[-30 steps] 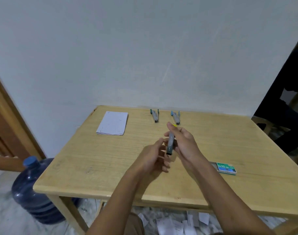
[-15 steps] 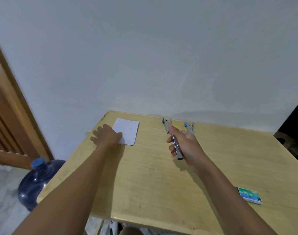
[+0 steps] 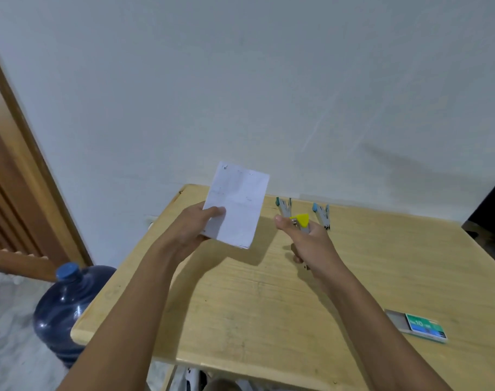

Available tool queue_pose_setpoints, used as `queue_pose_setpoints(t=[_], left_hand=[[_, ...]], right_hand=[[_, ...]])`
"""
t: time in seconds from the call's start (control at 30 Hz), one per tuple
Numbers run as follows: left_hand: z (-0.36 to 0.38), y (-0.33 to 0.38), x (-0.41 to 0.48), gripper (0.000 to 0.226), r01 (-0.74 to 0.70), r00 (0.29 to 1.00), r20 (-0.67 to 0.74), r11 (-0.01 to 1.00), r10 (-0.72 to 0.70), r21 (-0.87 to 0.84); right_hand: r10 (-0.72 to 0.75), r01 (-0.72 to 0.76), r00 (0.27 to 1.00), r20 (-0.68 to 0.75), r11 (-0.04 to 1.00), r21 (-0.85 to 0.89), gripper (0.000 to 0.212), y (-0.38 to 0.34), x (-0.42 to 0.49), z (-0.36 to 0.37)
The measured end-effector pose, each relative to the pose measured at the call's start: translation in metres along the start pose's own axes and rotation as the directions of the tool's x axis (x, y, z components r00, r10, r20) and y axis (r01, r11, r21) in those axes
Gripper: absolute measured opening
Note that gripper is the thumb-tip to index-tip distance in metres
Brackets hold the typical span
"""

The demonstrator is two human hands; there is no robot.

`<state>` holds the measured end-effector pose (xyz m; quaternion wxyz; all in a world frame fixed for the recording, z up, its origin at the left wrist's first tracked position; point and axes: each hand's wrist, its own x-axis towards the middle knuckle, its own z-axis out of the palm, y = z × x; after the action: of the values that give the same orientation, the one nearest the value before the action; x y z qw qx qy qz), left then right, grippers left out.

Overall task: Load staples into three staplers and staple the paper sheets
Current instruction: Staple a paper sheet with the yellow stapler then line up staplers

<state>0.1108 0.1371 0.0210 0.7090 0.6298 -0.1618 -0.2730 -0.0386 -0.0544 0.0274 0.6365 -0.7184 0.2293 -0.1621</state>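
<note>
My left hand [image 3: 194, 230] holds a small stack of white paper sheets [image 3: 237, 206] lifted off the wooden table [image 3: 268, 300], tilted toward me. My right hand [image 3: 311, 244] is closed around a grey stapler with a yellow tip [image 3: 301, 220], just right of the paper and apart from it. Two more staplers lie near the table's far edge: one with teal ends [image 3: 283, 206] and one with blue ends [image 3: 321, 213]. A green staple box [image 3: 422, 325], slid partly open, rests at the right front.
A large blue water bottle [image 3: 68, 306] stands on the floor left of the table. A wooden door frame [image 3: 29, 165] runs along the left. The white wall [image 3: 268, 80] sits directly behind the table. Dark furniture shows at the right edge.
My left hand picked the paper stack up from the table's far left and brought it toward the stapler. My right hand turned the stapler so its yellow tip faces the paper.
</note>
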Motion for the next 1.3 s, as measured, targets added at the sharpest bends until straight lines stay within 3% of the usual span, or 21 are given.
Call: queue_pose_setpoints(t=[0.2, 0.47, 0.6, 0.77, 1.07, 1.17, 1.3], left_hand=[[0.033, 0.003, -0.041, 0.034, -0.03, 0.963, 0.263, 0.995, 0.055, -0.096], [0.055, 0.005, -0.062, 0.037, -0.041, 0.933, 0.349, 0.991, 0.084, -0.13], [0.067, 0.008, -0.069, 0.032, -0.019, 0.939, 0.344, 1.0, 0.021, -0.009], [0.085, 0.009, -0.074, 0.025, -0.128, 0.981, 0.163, 0.978, 0.1, 0.167], [0.107, 0.0, -0.078, 0.034, 0.007, 0.951, 0.308, 1.0, -0.011, 0.012], [0.115, -0.001, -0.079, 0.037, 0.023, 0.958, 0.283, 0.997, -0.044, 0.076], [0.126, -0.001, -0.078, 0.022, -0.105, 0.973, 0.222, 0.971, 0.056, 0.214]], right_hand=[[-0.074, 0.068, 0.997, 0.025, 0.98, 0.186, 0.021, -0.008, -0.011, 0.006], [0.011, -0.036, 0.998, 0.056, 0.88, 0.474, 0.017, 0.0, -0.039, -0.013], [0.009, -0.002, 1.0, -0.013, 0.904, 0.429, 0.02, 0.003, -0.051, -0.025], [-0.034, 0.054, 0.996, -0.084, 0.966, 0.252, 0.031, 0.007, -0.064, -0.041], [0.081, -0.049, 0.995, -0.067, 0.923, 0.381, 0.028, 0.022, -0.077, -0.061], [0.065, -0.026, 0.993, -0.099, 0.936, 0.351, 0.023, 0.025, -0.079, -0.066], [0.009, 0.036, 0.993, -0.12, 0.93, 0.366, 0.025, 0.028, -0.079, -0.074]])
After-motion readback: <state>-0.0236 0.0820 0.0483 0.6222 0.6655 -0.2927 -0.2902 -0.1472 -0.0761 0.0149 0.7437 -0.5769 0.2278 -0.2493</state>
